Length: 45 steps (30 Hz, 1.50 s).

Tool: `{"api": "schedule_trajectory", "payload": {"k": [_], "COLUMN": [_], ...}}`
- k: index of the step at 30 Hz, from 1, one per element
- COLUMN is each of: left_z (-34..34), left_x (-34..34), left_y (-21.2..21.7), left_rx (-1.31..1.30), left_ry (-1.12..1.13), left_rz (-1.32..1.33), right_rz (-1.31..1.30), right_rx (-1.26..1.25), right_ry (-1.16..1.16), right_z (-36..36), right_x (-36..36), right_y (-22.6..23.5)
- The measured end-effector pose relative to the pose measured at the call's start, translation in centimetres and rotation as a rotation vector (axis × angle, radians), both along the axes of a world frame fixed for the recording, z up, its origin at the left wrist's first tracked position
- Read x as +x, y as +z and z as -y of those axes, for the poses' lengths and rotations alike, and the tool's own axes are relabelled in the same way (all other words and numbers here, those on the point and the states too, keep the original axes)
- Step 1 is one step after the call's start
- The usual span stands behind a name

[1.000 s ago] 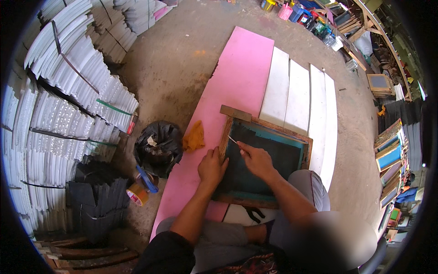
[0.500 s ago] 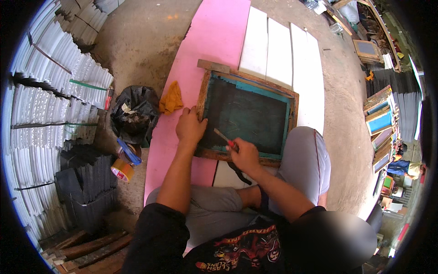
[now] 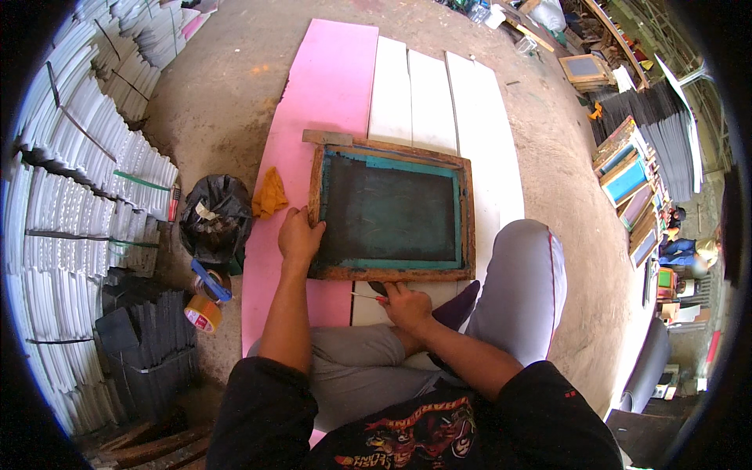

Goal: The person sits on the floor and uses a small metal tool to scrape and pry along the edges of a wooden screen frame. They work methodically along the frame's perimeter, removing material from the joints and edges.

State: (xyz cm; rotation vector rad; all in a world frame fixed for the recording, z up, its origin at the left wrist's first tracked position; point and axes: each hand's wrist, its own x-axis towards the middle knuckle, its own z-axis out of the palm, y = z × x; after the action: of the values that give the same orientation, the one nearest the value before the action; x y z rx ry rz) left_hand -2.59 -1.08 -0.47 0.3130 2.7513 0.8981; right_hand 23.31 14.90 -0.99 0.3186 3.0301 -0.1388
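The wooden-framed screen [image 3: 389, 207] lay flat in front of the person, across the pink sheet [image 3: 329, 78] and the neighbouring white panels [image 3: 478, 102]. Its four rails enclosed a dark mesh bordered in teal.

The left hand [image 3: 300, 237] touched the left rail, thumb across it and fingers bent near its outer side; whether they clamped the wood, one could not tell. That forearm rose nearly straight from a black sleeve. The right hand [image 3: 409, 307] was closed on a thin tool [image 3: 366, 297] with some red at its handle, just below the near rail, the shank pointing left; its forearm slanted in from the lower right. A black object [image 3: 378, 288] showed by its fingertips.

Left of the screen, an orange cloth [image 3: 269, 194] lay crumpled beside an open black plastic bag [image 3: 238, 196] holding pale and dark scraps. Nearer stood a yellow tape roll [image 3: 204, 312].
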Motion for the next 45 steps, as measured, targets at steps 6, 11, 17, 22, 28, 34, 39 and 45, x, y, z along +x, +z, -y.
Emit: {"api": "schedule_trajectory", "payload": {"k": [6, 11, 17, 22, 28, 34, 39, 45], "left_z": [0.1, 0.2, -0.5, 0.0, 0.5, 0.1, -0.6, -0.6], "left_x": [-0.1, -0.1, 0.1, 1.0, 1.4, 0.7, 0.3, -0.3], "left_y": [0.4, -0.2, 0.2, 1.4, 1.7, -0.4, -0.6, -0.6], "left_rx": [0.008, 0.005, -0.015, -0.165, -0.123, -0.066, -0.073, -0.075], "left_ry": [-0.014, -0.014, 0.013, -0.021, -0.010, 0.059, 0.067, 0.046], "left_rz": [0.010, 0.064, 0.031, 0.139, 0.152, 0.104, 0.102, 0.164], "right_rz": [0.083, -0.089, -0.260, -0.111, 0.005, -0.021, -0.058, -0.045], "right_rx": [-0.111, -0.263, -0.195, -0.152, -0.121, -0.206, -0.443, -0.441], "right_ry": [-0.035, -0.085, -0.258, -0.301, -0.269, -0.277, -0.084, 0.050], "right_z": [-0.7, -0.9, -5.1, -6.8, -7.3, -5.9, -5.1, -4.2], "right_x": [0.8, -1.1, -10.6, -14.8, -15.9, -17.4, -19.8, -22.0], "right_y": [-0.2, 3.2, 3.6, 3.2, 1.0, 3.4, 4.6, 3.1]}}
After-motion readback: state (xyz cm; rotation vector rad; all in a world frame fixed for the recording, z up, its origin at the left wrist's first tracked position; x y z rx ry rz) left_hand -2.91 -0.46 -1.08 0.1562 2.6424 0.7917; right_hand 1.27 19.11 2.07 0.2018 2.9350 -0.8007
